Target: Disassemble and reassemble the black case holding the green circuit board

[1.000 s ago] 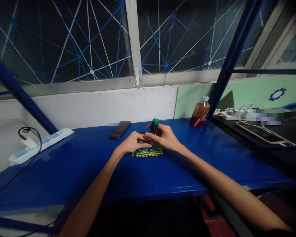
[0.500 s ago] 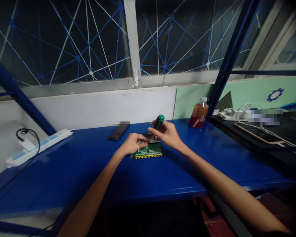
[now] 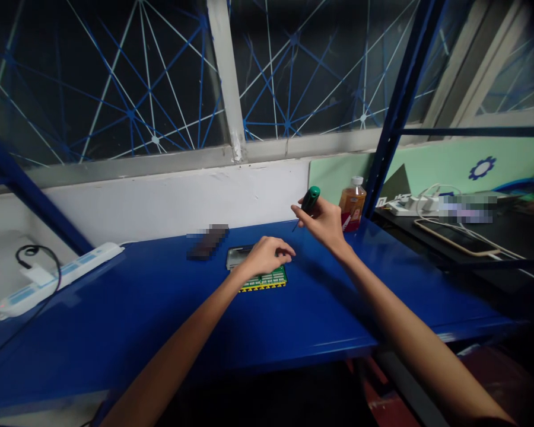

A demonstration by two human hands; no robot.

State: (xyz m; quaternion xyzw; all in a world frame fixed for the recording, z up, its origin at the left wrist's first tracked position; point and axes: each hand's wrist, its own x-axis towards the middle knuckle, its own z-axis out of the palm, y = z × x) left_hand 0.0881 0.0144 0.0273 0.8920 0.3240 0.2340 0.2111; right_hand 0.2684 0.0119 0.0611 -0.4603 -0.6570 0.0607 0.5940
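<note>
My right hand (image 3: pixel 324 220) is closed around a screwdriver with a green handle (image 3: pixel 311 198), raised above the desk. Its thin dark shaft slants down to the left, clear of the board. Over a green circuit board (image 3: pixel 273 277) with a yellow row along its front edge hovers my left hand (image 3: pixel 269 256). The left fingers are curled with their tips close together; anything between them is too small to make out. Behind the board and partly under this hand lies a dark-framed tray-like part (image 3: pixel 237 256). The left hand and wrist hide part of both.
On the blue desk (image 3: pixel 182 332), a dark phone-like slab (image 3: pixel 208 242) lies at the back. A white power strip (image 3: pixel 62 279) lies at left. A drink bottle (image 3: pixel 352 204) stands back right, near a blue post. Beyond it, a phone (image 3: pixel 463 237) and cables cover a black surface.
My right hand has lifted the screwdriver up and right, away from the board. My left hand has moved right across the board, uncovering the tray-like part. The view has shifted slightly.
</note>
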